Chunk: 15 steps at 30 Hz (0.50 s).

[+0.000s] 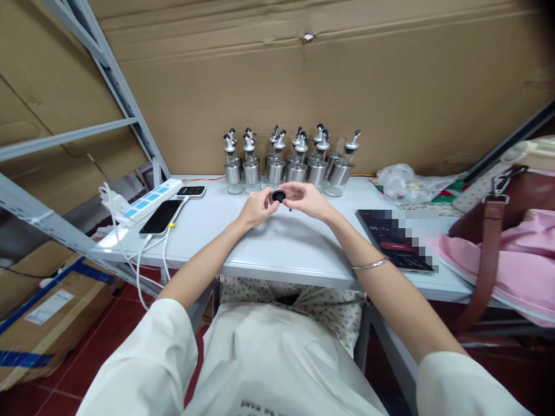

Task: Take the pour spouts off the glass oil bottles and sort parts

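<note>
Over the middle of the table, both hands meet around a small round black stopper [278, 196], which looks like the base of a pour spout. My left hand [258, 208] pinches it from the left between thumb and fingers. From the other side, my right hand [309, 200] is closed on it too. The stopper's far side is hidden by the fingers. Just beyond the hands stand several glass bottles with steel sleeves [296, 171], most topped with silver and black pour spouts [280, 138]. One bottle in the back row on the right seems to have a bare glass neck [339, 145].
To the left on the white table [208, 242] lie a power strip [150, 202], a phone with cables [161, 217] and a small black-screened device [191, 192]. A tablet [392, 240], plastic bag [401, 180] and brown strapped bag [488, 248] lie right. Cardboard [277, 81] stands behind.
</note>
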Tool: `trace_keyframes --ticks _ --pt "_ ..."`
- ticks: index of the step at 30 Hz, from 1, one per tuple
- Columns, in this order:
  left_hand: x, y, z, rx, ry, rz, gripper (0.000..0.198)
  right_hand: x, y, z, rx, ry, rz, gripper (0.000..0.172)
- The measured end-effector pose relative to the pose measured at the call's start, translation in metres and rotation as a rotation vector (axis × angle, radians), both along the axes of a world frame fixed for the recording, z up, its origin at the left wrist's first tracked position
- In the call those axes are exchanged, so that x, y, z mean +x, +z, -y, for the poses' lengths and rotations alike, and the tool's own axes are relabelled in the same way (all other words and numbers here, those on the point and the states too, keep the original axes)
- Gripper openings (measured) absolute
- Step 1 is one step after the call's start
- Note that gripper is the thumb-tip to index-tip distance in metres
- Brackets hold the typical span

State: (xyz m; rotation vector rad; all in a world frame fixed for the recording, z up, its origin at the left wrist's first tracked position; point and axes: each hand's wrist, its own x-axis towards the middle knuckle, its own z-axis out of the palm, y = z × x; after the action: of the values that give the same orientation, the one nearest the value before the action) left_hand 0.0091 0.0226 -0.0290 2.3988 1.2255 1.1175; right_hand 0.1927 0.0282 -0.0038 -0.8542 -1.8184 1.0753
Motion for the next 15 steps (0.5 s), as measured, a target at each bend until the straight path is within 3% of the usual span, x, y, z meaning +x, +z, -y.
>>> trace_keyframes --ticks 15 --pt "0.0019 -0.0004 -0.0001 -0.044 -0.002 -0.1 0.017 -0.0009 -0.001 0.0018 0.086 -0.011 0.096 0.034"
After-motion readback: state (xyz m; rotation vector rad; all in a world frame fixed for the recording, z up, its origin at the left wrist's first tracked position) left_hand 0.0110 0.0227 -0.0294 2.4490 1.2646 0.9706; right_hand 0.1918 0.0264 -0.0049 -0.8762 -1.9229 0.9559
